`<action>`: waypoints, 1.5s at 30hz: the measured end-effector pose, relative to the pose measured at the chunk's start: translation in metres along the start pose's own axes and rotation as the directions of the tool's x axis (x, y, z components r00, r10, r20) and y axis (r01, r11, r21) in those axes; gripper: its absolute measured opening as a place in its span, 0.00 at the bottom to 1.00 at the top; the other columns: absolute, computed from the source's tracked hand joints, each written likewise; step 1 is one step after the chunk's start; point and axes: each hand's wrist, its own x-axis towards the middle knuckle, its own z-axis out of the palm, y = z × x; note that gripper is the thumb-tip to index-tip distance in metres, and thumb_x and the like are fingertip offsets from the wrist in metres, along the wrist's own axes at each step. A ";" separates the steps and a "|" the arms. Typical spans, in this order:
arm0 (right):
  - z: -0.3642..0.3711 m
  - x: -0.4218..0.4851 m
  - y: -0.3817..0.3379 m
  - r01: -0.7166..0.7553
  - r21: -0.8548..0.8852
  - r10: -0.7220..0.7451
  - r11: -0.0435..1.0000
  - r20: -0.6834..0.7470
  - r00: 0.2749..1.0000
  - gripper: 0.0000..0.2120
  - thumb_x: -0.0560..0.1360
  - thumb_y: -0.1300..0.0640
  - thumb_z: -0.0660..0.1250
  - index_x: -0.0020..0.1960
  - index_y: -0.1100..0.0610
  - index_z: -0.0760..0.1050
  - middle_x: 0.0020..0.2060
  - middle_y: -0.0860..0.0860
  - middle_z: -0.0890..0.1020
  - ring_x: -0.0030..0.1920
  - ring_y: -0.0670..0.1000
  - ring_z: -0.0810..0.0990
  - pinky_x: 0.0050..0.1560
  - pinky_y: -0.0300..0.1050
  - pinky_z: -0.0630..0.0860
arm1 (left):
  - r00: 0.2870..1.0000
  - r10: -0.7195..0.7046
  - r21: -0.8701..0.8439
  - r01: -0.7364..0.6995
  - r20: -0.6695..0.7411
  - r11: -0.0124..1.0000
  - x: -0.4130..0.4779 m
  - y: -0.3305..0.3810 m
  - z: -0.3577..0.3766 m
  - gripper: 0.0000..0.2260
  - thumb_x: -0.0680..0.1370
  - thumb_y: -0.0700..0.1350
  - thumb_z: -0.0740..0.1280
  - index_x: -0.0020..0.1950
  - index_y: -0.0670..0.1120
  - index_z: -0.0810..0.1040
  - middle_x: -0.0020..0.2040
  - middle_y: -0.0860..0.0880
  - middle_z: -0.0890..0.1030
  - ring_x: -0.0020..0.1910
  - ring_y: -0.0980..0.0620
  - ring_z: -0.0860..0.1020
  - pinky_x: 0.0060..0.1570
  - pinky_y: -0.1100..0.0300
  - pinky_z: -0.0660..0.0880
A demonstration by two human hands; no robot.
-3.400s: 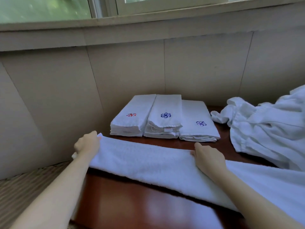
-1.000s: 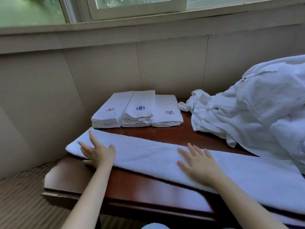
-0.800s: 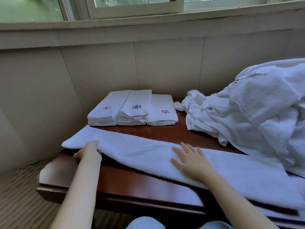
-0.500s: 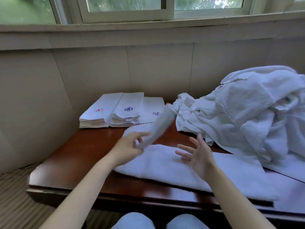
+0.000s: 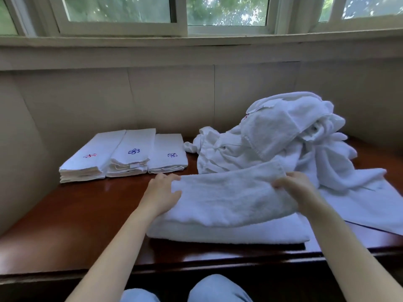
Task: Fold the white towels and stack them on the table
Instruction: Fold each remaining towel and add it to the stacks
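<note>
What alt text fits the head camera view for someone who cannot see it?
A person's left hand and right hand grip the ends of a partly folded white towel on a dark wooden table. Behind it, three stacks of folded towels sit left and a heap of loose towels right, under a window.

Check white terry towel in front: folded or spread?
Folded over, not finished: white terry towel lies in layers; left hand and right hand hold its raised top layer.

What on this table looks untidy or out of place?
Only the heap of unfolded towels at the right of the table: crumpled, unlike the three neat folded stacks at the back left. Nothing looks spilled or damaged.
</note>
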 end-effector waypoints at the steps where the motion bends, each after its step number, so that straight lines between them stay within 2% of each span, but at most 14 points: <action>1: -0.004 0.001 0.013 -0.024 -0.106 0.025 0.994 0.010 1.000 0.04 0.69 0.70 0.66 0.40 0.62 0.77 0.34 0.57 0.78 0.36 0.55 0.76 0.34 0.42 0.71 | 0.997 -0.040 0.052 0.037 0.063 0.998 0.004 0.003 0.009 0.22 0.78 0.50 0.64 0.71 0.54 0.67 0.68 0.45 0.66 0.67 0.43 0.64 0.64 0.52 0.64; 4: -0.006 0.001 0.050 -0.134 -0.311 0.155 0.941 0.043 0.987 0.07 0.68 0.66 0.67 0.36 0.57 0.72 0.31 0.56 0.75 0.34 0.54 0.73 0.36 0.42 0.67 | 0.976 -0.160 0.145 0.139 0.149 0.980 0.006 0.002 0.039 0.26 0.78 0.56 0.62 0.75 0.55 0.61 0.71 0.46 0.61 0.68 0.41 0.61 0.66 0.50 0.64; 8: -0.007 0.009 0.055 -0.200 -0.268 0.211 0.942 0.011 0.977 0.07 0.65 0.62 0.67 0.34 0.56 0.68 0.31 0.53 0.72 0.32 0.51 0.69 0.30 0.39 0.63 | 0.937 -0.326 -0.013 0.330 0.121 0.944 0.012 -0.018 0.046 0.42 0.73 0.64 0.65 0.78 0.48 0.49 0.75 0.43 0.59 0.71 0.39 0.63 0.67 0.49 0.63; 12: -0.009 0.009 0.050 -0.265 -0.175 0.263 0.948 -0.033 0.964 0.06 0.64 0.64 0.65 0.35 0.56 0.69 0.32 0.53 0.70 0.32 0.52 0.67 0.32 0.40 0.60 | 0.883 -0.436 -0.103 0.456 0.173 0.884 0.011 -0.037 0.045 0.49 0.67 0.68 0.69 0.77 0.42 0.53 0.73 0.43 0.65 0.69 0.41 0.68 0.62 0.51 0.67; 19: -0.017 0.015 0.054 -0.276 -0.200 0.274 0.940 -0.037 0.961 0.10 0.66 0.69 0.63 0.32 0.58 0.67 0.29 0.54 0.67 0.30 0.52 0.64 0.30 0.42 0.58 | 0.869 -0.476 -0.043 0.485 0.136 0.874 0.013 -0.035 0.055 0.50 0.63 0.74 0.66 0.72 0.40 0.61 0.67 0.43 0.72 0.63 0.42 0.73 0.53 0.52 0.71; 24: -0.026 0.010 0.060 -0.322 0.049 0.320 0.945 0.055 0.946 0.05 0.66 0.66 0.64 0.40 0.59 0.74 0.31 0.57 0.74 0.30 0.54 0.73 0.33 0.44 0.66 | 0.900 -0.416 -0.050 0.425 0.128 0.904 0.010 -0.037 0.053 0.28 0.73 0.62 0.63 0.60 0.40 0.74 0.55 0.45 0.78 0.49 0.46 0.76 0.44 0.56 0.69; 27: -0.026 0.006 0.056 -0.230 -0.326 0.245 0.917 0.005 0.969 0.20 0.56 0.56 0.68 0.47 0.62 0.74 0.42 0.58 0.76 0.44 0.57 0.76 0.43 0.47 0.67 | 0.914 -0.399 -0.041 0.403 0.079 0.914 0.006 -0.033 0.050 0.18 0.74 0.59 0.61 0.47 0.43 0.73 0.49 0.48 0.79 0.45 0.47 0.76 0.39 0.56 0.68; 29: -0.019 -0.001 0.059 -0.177 -0.645 0.118 0.743 -0.134 0.984 0.25 0.64 0.50 0.72 0.56 0.59 0.69 0.49 0.57 0.76 0.51 0.60 0.76 0.46 0.49 0.68 | 0.916 -0.394 -0.043 0.398 0.078 0.916 0.004 -0.030 0.047 0.19 0.75 0.58 0.61 0.55 0.43 0.72 0.55 0.47 0.77 0.49 0.46 0.75 0.44 0.56 0.68; 31: -0.006 -0.013 0.064 -0.053 -0.790 -0.222 0.610 -0.234 0.947 0.25 0.69 0.54 0.73 0.62 0.60 0.69 0.54 0.61 0.75 0.54 0.66 0.74 0.50 0.55 0.71 | 0.905 -0.408 -0.183 0.423 0.119 0.887 0.004 -0.031 0.047 0.23 0.75 0.55 0.63 0.63 0.40 0.70 0.58 0.44 0.76 0.53 0.44 0.75 0.47 0.56 0.69; 34: 0.037 -0.040 0.065 0.362 -0.746 -0.653 0.558 -0.126 0.747 0.21 0.66 0.59 0.77 0.56 0.66 0.77 0.50 0.65 0.79 0.50 0.68 0.78 0.51 0.61 0.73 | 0.879 -0.411 -0.618 0.465 0.241 0.633 0.002 -0.033 0.045 0.24 0.68 0.50 0.70 0.57 0.37 0.73 0.51 0.40 0.78 0.46 0.43 0.77 0.42 0.57 0.70; 38: 0.118 -0.072 0.050 0.585 -0.682 -0.394 0.439 0.440 0.807 0.43 0.71 0.34 0.62 0.78 0.50 0.48 0.75 0.53 0.57 0.75 0.56 0.54 0.73 0.58 0.49 | 0.871 -0.435 -0.899 0.360 0.228 0.250 -0.002 -0.023 0.033 0.10 0.74 0.43 0.68 0.52 0.38 0.78 0.45 0.39 0.81 0.39 0.44 0.78 0.41 0.56 0.73; 40: 0.151 -0.073 0.034 0.600 -0.664 -0.376 0.446 0.469 0.799 0.45 0.72 0.40 0.65 0.77 0.48 0.40 0.73 0.56 0.59 0.72 0.59 0.59 0.69 0.56 0.57 | 0.901 -0.356 -0.967 0.252 0.248 -0.035 -0.005 -0.008 0.022 0.09 0.76 0.44 0.63 0.45 0.41 0.81 0.37 0.43 0.81 0.32 0.47 0.79 0.34 0.61 0.75; 42: 0.171 -0.062 0.011 0.534 -0.664 -0.408 0.523 0.355 0.841 0.37 0.75 0.54 0.64 0.77 0.52 0.46 0.64 0.58 0.71 0.61 0.61 0.72 0.53 0.50 0.67 | 0.937 -0.295 -0.966 0.120 0.186 -0.228 -0.010 0.003 0.010 0.10 0.78 0.47 0.60 0.41 0.45 0.78 0.29 0.48 0.79 0.26 0.52 0.78 0.27 0.65 0.75; 45: 0.180 -0.042 -0.029 0.413 -0.328 -0.366 0.850 0.197 0.910 0.16 0.76 0.60 0.58 0.63 0.59 0.68 0.53 0.59 0.79 0.53 0.60 0.77 0.43 0.46 0.65 | 0.944 -0.328 -0.992 -0.056 -0.017 -0.109 -0.013 0.008 0.002 0.07 0.80 0.49 0.58 0.51 0.48 0.73 0.39 0.47 0.83 0.36 0.52 0.82 0.34 0.62 0.78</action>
